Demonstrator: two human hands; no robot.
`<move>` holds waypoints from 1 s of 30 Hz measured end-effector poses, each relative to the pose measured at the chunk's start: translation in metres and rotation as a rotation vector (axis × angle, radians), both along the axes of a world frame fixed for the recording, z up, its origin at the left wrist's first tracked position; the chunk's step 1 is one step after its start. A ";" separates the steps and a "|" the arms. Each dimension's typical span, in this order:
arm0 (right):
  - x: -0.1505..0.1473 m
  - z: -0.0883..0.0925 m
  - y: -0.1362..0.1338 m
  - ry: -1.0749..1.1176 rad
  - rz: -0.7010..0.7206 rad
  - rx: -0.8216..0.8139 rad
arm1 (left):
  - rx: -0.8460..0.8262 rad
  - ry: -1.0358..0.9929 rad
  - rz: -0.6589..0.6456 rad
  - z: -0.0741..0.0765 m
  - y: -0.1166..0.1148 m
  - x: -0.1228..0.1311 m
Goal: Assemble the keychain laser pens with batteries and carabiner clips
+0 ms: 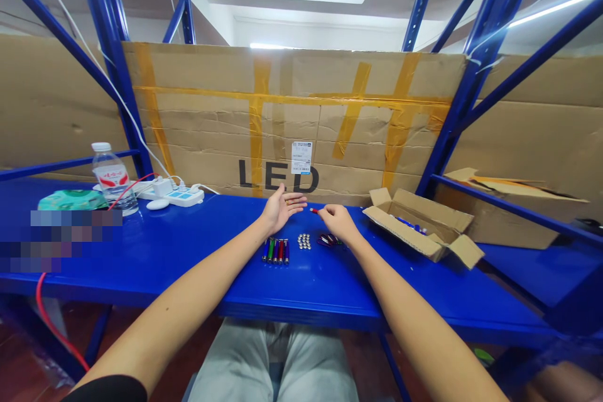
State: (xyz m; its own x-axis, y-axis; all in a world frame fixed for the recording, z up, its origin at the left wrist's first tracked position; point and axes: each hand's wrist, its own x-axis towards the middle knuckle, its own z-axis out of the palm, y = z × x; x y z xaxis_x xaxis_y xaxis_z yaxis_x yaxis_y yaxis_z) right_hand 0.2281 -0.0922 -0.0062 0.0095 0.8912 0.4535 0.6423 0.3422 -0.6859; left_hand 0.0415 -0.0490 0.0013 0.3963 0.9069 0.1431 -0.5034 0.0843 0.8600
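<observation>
My left hand (281, 208) is held above the blue table with its palm turned inward and its fingers stretched out, holding nothing. Just to its right, my right hand (338, 221) pinches a small red tube (313, 210) with a lighter tip pointing toward the left fingers. Below the left hand lies a row of coloured metal tubes (276, 251) in blue, green, red and purple. Several small silver button cells (304, 241) are grouped beside them. Dark red and purple pieces (328, 240) lie under the right hand, which partly hides them.
An open cardboard box (419, 220) with blue items inside stands at the right. At the left are a water bottle (113, 179), a white power strip (181, 193) and a green packet (73, 200). A large cardboard panel (207, 125) closes off the back, between blue posts.
</observation>
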 end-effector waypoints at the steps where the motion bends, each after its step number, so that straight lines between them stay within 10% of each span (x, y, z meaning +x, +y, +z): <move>1: 0.000 0.000 0.000 0.003 -0.013 0.014 | -0.001 0.001 -0.001 0.000 0.000 0.000; 30: 0.003 0.003 -0.001 0.019 -0.081 0.104 | -0.027 -0.023 0.075 0.002 -0.003 0.005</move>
